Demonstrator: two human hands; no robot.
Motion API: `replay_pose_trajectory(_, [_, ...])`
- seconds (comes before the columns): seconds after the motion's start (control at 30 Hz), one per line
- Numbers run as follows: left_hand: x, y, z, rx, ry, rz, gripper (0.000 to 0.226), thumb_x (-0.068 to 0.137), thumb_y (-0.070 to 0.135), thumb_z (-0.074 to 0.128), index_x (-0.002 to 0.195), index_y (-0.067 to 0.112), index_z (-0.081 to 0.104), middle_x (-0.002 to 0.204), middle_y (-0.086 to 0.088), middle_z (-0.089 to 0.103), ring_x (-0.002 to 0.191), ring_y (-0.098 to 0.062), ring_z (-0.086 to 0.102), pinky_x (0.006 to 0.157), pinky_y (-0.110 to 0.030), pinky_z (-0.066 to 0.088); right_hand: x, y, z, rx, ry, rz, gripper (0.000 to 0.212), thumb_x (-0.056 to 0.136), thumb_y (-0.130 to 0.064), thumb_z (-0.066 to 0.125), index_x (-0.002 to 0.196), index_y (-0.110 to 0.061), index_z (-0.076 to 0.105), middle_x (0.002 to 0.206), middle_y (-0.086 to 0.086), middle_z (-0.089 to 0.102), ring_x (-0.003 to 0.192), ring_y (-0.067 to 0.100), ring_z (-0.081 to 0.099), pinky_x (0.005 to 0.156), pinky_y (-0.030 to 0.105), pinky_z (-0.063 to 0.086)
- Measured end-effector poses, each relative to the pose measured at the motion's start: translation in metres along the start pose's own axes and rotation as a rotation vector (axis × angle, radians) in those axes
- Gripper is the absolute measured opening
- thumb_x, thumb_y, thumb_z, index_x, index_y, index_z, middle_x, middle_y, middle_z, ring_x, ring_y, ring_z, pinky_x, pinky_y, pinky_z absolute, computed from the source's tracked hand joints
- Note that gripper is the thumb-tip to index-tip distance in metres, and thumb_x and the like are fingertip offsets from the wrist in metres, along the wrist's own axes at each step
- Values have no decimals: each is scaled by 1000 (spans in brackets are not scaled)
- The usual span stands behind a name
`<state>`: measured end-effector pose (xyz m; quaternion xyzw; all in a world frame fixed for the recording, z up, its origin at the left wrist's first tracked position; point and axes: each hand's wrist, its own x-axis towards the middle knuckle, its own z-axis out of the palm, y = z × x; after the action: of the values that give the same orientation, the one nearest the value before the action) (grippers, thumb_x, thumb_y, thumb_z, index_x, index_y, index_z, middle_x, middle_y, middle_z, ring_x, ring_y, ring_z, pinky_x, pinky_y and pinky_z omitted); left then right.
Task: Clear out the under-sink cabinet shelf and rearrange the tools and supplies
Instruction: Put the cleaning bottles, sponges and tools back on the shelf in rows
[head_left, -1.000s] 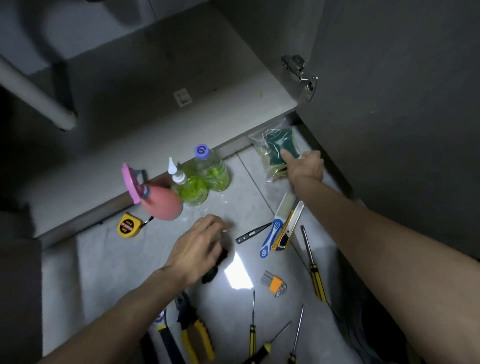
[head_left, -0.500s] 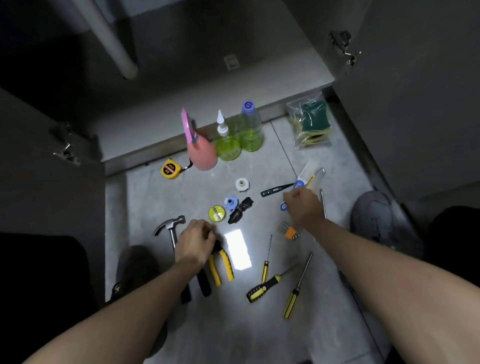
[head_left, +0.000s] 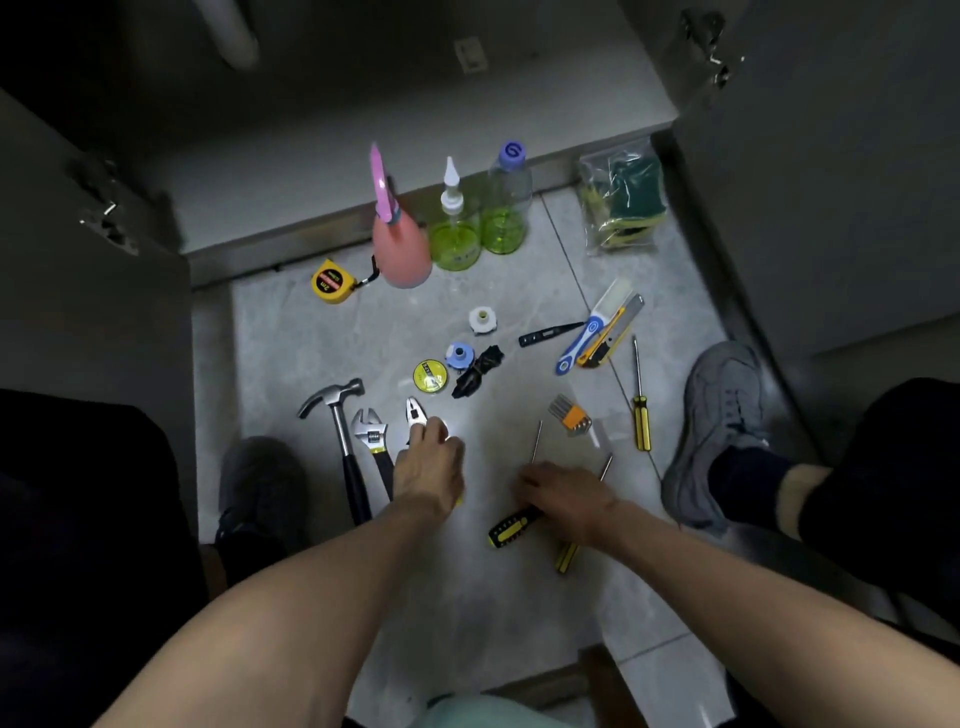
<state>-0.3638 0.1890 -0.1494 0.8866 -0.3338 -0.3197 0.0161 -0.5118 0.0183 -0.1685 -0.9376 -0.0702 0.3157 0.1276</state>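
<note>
Tools lie spread on the tiled floor in front of the open cabinet shelf. My left hand covers and grips the handles of the yellow pliers, whose jaws point away from me. Left of them lie a wrench and a hammer, side by side. My right hand grips a bunch of screwdrivers; a black-and-yellow handle sticks out to the left and thin shafts poke out above the fingers.
By the shelf edge stand a pink spray bottle, two green bottles, a tape measure and a bagged sponge. Utility knives, small rolls, hex keys and another screwdriver lie mid-floor. Shoes flank the tools.
My right hand drew back from the sponge bag, past the utility knives, to the screwdrivers near me. My left hand moved from the small black item to the pliers. The view pulled back.
</note>
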Motion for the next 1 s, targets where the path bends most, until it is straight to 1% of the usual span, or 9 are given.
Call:
replay_pose_trajectory(0.23, [7, -13, -1, 82, -37, 92, 26, 78, 13, 67, 102, 18, 62, 123, 0, 40, 118, -24, 37, 82, -36, 47, -2, 25, -11, -4, 15, -41, 43, 93, -11, 59, 135, -17, 55, 147, 6, 45, 132, 29, 46, 83, 41, 54])
replay_pose_trajectory(0.33, [9, -13, 1, -11, 21, 75, 16, 85, 21, 64, 100, 18, 59, 119, 0, 43, 117, -23, 40, 78, -36, 48, -11, 45, -20, 147, 93, 44, 30, 95, -35, 58, 123, -26, 62, 128, -2, 56, 118, 22, 54, 75, 35, 49])
replay_pose_trajectory(0.43, [6, -18, 3, -207, 167, 1, 18, 88, 21, 63, 106, 21, 59, 115, 4, 48, 112, -19, 46, 79, -37, 50, -3, 70, -39, 453, 414, 524, 25, 96, -48, 50, 96, -25, 61, 99, -4, 60, 95, 23, 62, 74, 39, 50])
replay_pose_trajectory(0.5, [1, -23, 2, -310, 245, -119, 23, 87, 21, 66, 108, 21, 59, 114, 4, 51, 109, -21, 51, 78, -35, 47, 12, 94, -55, 702, 686, 895, 23, 92, -44, 56, 100, -23, 57, 99, 2, 63, 93, 30, 62, 80, 41, 50])
replay_pose_trajectory(0.53, [-2, -26, 1, -333, 249, -200, 24, 87, 25, 67, 109, 21, 59, 115, 1, 52, 110, -23, 53, 77, -34, 46, 20, 107, -63, 780, 730, 1016, 31, 90, -43, 60, 107, -19, 54, 107, 7, 64, 99, 34, 62, 85, 43, 50])
replay_pose_trajectory(0.67, [-11, -33, 2, -443, 204, -474, 29, 82, 43, 75, 96, 27, 55, 113, 1, 60, 106, -25, 60, 82, -35, 49, 53, 145, -72, 900, 580, 1183, 63, 83, -42, 74, 123, -3, 44, 126, 20, 59, 116, 42, 59, 94, 45, 47])
replay_pose_trajectory(0.83, [-4, -22, 4, -449, 151, -567, 49, 74, 62, 73, 107, 28, 58, 106, 6, 67, 99, -23, 65, 74, -31, 48, 61, 158, -65, 1214, 639, 1230, 40, 79, -31, 77, 100, -6, 54, 103, 12, 60, 105, 36, 64, 89, 43, 56])
replay_pose_trajectory(0.93, [3, -15, 0, -438, 103, -605, 56, 71, 66, 72, 107, 26, 55, 107, 4, 67, 100, -25, 65, 73, -32, 48, 49, 150, -57, 1308, 649, 1247, 36, 78, -25, 76, 105, -4, 65, 111, 14, 70, 95, 27, 67, 81, 38, 58])
replay_pose_trajectory(1.0, [6, -11, -1, -453, 89, -636, 57, 70, 62, 73, 106, 24, 50, 110, 1, 66, 102, -28, 64, 77, -33, 50, 38, 127, -49, 1281, 713, 1247, 36, 78, -25, 76, 107, -5, 69, 108, 15, 72, 93, 30, 69, 83, 43, 59])
